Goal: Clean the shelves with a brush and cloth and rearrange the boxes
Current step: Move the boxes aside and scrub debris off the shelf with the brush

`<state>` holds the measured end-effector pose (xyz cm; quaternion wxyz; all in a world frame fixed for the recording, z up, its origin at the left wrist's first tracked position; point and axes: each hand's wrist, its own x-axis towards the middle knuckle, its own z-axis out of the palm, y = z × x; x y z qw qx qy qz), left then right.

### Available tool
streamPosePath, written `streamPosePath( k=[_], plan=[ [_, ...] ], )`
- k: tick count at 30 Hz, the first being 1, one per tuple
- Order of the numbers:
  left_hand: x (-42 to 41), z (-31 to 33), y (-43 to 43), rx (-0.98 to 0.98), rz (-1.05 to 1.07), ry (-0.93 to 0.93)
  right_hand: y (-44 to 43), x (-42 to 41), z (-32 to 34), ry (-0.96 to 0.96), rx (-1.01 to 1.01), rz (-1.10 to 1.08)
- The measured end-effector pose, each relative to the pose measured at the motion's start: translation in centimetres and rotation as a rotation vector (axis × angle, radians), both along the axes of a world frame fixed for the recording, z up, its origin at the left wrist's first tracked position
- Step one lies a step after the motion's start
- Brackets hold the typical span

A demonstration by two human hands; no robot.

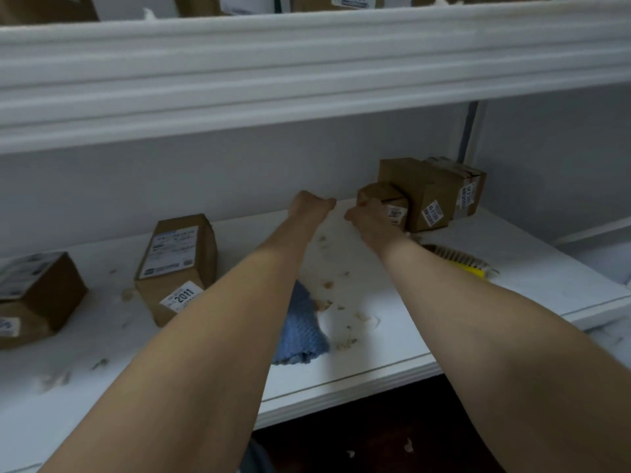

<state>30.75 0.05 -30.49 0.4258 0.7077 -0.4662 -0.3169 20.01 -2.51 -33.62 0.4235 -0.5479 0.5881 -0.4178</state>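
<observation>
Hands reach far along the white shelf point(512, 278). The right hand point(370, 221) grips a small cardboard box point(384, 192) against two larger boxes point(423, 192). Whether the left hand point(310, 206) is curled or loose is unclear. A blue cloth point(302, 331) and a brush point(457, 259) lie nearer, among crumbs.

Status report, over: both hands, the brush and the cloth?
Right hand grips small box at back of shelf. Left hand beside it, holds nothing. Brush and blue cloth lie on shelf, crumbs between.
</observation>
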Motion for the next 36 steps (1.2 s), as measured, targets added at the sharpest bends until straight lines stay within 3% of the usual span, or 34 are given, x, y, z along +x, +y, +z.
streamPosePath(
  k=[16, 21, 31, 36],
  plan=[
    [14.9, 1.8, 7.5, 0.102, 0.328, -0.396, 8.8, 14.1, 2.4, 0.109, 0.223, 0.413],
    [18.9, 1.3, 9.8, 0.207, 0.455, -0.314, 11.0, 16.7, 1.7, 0.117, 0.277, 0.526],
    [21.2, -0.2, 13.4, 0.336, 0.274, -0.301, 12.7, 19.8, 0.5, 0.119, 0.394, 0.590],
    [20.4, 0.1, 15.1, 0.386, 0.197, -0.051, 12.9, 19.4, 0.6, 0.036, 0.442, 0.608]
  ],
)
